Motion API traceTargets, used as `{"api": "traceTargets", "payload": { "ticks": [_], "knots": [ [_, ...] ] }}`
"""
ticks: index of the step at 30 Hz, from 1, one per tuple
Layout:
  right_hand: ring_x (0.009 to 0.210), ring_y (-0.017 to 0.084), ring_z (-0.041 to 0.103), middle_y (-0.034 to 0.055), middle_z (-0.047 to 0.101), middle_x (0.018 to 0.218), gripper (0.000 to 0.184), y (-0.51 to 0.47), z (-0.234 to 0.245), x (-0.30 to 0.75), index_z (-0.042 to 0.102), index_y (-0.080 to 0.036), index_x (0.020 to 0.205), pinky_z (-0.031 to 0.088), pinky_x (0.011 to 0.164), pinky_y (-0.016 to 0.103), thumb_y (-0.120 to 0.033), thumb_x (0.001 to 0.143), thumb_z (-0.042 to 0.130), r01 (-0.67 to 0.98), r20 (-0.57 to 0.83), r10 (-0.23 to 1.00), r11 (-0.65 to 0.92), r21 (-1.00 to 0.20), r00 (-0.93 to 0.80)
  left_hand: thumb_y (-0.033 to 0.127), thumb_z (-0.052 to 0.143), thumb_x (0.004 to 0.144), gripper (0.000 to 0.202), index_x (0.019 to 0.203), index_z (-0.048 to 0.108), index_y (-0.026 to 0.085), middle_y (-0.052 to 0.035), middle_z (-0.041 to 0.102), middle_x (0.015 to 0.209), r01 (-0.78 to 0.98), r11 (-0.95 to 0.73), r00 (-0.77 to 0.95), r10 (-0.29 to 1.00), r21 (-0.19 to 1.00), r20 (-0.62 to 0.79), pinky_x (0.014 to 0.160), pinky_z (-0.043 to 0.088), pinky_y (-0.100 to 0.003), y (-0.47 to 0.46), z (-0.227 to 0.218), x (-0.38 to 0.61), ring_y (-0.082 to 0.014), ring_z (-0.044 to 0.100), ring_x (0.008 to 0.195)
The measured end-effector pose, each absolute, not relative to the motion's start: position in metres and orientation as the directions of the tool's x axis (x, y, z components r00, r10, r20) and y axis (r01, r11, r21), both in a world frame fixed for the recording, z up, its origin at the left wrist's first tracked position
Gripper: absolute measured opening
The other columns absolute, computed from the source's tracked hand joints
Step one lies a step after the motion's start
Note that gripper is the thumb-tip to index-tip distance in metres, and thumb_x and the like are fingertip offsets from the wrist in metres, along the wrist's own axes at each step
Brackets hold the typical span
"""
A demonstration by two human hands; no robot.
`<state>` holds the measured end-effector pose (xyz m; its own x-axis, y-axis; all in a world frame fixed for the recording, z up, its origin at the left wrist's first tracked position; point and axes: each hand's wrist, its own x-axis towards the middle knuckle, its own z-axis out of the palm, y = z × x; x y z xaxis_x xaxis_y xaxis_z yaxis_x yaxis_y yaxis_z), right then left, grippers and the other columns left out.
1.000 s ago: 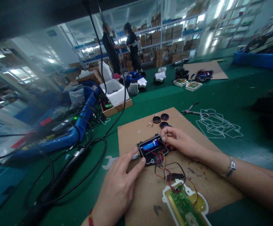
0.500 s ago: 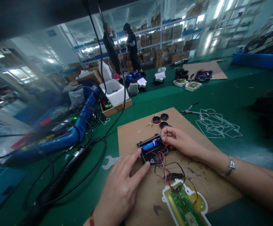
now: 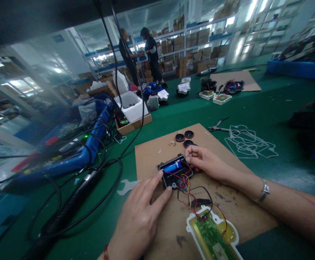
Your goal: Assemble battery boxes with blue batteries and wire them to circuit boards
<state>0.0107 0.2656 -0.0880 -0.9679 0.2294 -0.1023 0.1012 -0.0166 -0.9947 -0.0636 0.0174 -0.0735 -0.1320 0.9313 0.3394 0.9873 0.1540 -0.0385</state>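
Observation:
A small black plastic housing (image 3: 175,172) lies open on the cardboard, with a blue battery cell (image 3: 171,166) and red, yellow and black wires inside. My left hand (image 3: 142,213) steadies the housing's left side, index fingertip at its upper left corner and thumb at the lower edge. At the upper right corner, my right hand (image 3: 202,160) has its fingers curled and pinched against the rim; whatever lies between them is hidden. Wires run from the housing to a white-edged cover (image 3: 211,231) with a green circuit board, nearer to me.
Round black speakers (image 3: 189,134) sit on the cardboard sheet (image 3: 149,155). A wrench (image 3: 127,186) lies to the left. Pliers (image 3: 219,126) and thin pale gaskets (image 3: 251,142) lie to the right. Black cables and a blue bin (image 3: 97,133) occupy the left; two people stand beyond the table.
Both hands and the housing hold nearly the same pose. The whole view has shifted very slightly. In the background, the two people have moved their arms a little.

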Motion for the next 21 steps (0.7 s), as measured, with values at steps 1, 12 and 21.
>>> {"api": "traceTargets", "payload": {
  "ticks": [1,12,21],
  "knots": [
    [0.051,0.008,0.037,-0.0036,0.041,0.065,0.02,0.2657,-0.0882,0.0104,0.043,-0.02,0.076,0.027,0.045,0.023,-0.033,0.076,0.058,0.1,-0.101,0.228,-0.02,-0.995,-0.968,0.004,0.039,0.086,0.045,0.125,0.053,0.022,-0.0173,0.035,0.142,0.987,0.154,-0.133,0.932,-0.036,0.336,0.086,0.052,-0.052,0.0175,-0.0733,-0.0635,-0.029,0.045,0.119],
    [0.051,0.008,0.036,-0.0039,0.041,0.064,0.02,0.2658,-0.0895,0.011,0.044,-0.02,0.076,0.027,0.046,0.023,-0.034,0.077,0.058,0.091,-0.095,0.223,-0.027,-0.995,-0.97,0.004,0.04,0.086,0.047,0.127,0.052,0.022,-0.0172,0.035,0.141,0.989,0.15,-0.137,0.935,-0.014,0.328,0.086,0.052,-0.052,0.0176,-0.0721,-0.062,-0.0297,0.044,0.12],
    [0.051,0.008,0.038,-0.0037,0.042,0.064,0.018,0.2662,-0.0902,0.0103,0.045,-0.02,0.077,0.027,0.046,0.022,-0.031,0.077,0.058,0.096,-0.101,0.227,-0.032,-0.995,-0.969,0.005,0.039,0.086,0.041,0.119,0.058,0.02,-0.0172,0.039,0.138,0.971,0.234,-0.202,0.9,-0.038,0.387,0.085,0.051,-0.05,0.0172,-0.0691,-0.0689,-0.0287,0.047,0.116]
  ]
}}
